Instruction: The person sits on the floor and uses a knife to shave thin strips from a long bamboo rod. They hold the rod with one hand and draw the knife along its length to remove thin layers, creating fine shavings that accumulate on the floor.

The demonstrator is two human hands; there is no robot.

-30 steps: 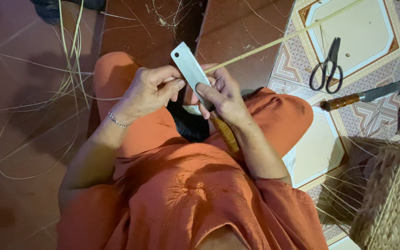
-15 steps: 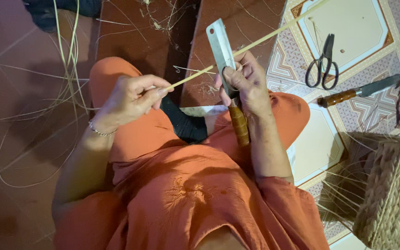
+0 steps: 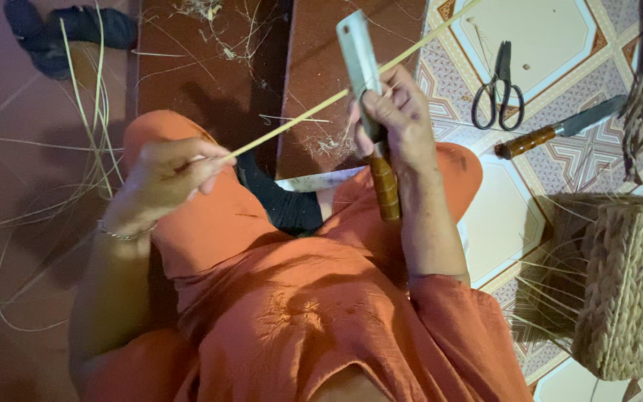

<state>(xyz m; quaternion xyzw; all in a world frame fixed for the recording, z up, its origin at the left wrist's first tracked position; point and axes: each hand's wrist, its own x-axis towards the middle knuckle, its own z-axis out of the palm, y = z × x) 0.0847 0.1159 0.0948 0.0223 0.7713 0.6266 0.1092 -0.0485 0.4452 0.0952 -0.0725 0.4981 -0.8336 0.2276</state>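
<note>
Cane strip (image 3: 314,112) is being held taut across the lap, running from the left hand (image 3: 161,179) up past the right hand (image 3: 400,119) toward the tiled floor (image 3: 552,26). The left hand is closed in a pinch on the strip's near end. The right hand is wrapped around a cleaver (image 3: 370,112), its wooden handle pointing down at the knee and its blade pressing against the strip. A second knife (image 3: 552,130) and scissors (image 3: 496,85) are lying on the tiles, well apart from the hands; a woven basket (image 3: 626,290) is standing at the right. As a judgement, the thumb resting close to the blade is at risk of being nicked should the strip slip, and uneven pull could be causing the strip to snap or split.
</note>
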